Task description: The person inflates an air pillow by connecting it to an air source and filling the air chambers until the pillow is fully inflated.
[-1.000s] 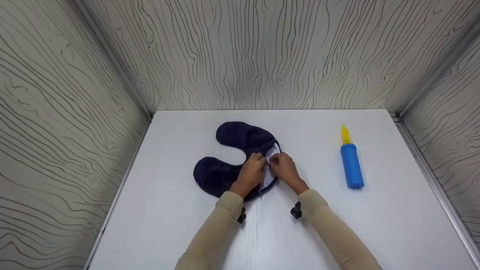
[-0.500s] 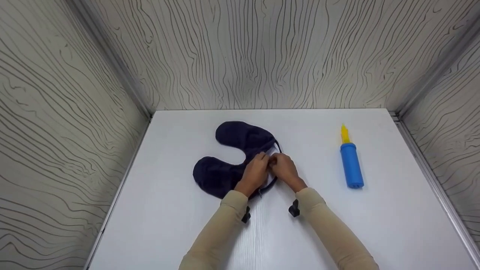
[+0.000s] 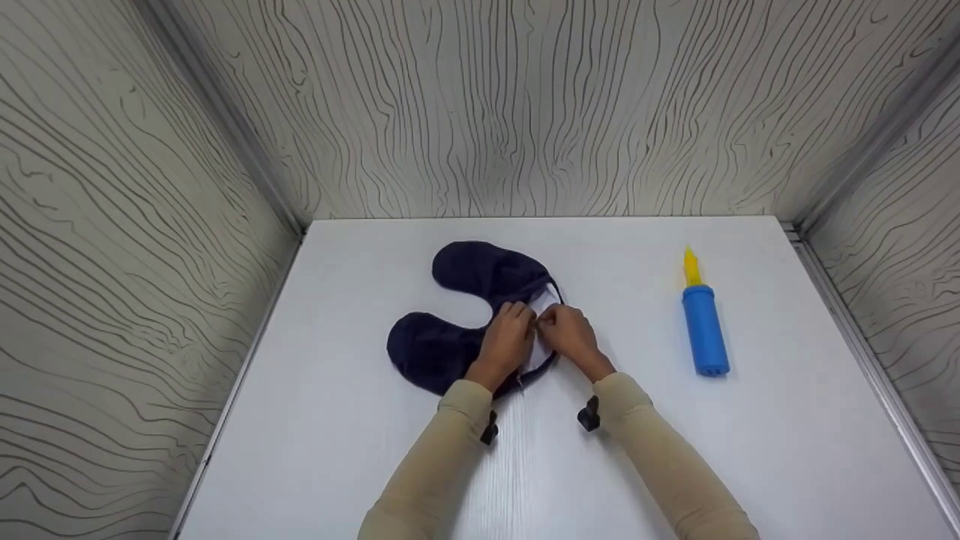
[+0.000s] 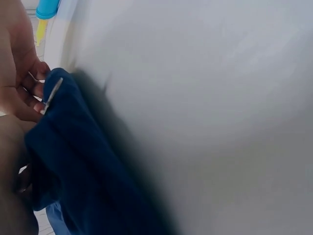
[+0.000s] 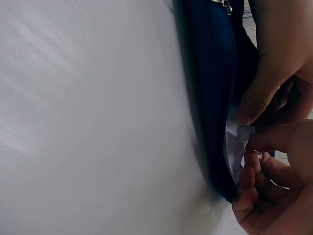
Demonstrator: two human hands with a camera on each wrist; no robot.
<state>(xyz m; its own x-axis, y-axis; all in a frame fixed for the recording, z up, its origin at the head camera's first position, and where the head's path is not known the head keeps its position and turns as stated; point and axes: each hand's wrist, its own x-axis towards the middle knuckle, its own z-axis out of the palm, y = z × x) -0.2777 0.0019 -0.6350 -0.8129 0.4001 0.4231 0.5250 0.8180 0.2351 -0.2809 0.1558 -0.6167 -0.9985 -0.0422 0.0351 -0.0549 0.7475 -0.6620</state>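
A dark blue U-shaped pillow lies on the white table, its ends pointing left, its right side unzipped and showing a whitish inner layer with a clear valve.

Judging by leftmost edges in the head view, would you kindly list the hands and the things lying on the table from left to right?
Navy U-shaped pillow, left hand, right hand, blue-and-yellow pump.
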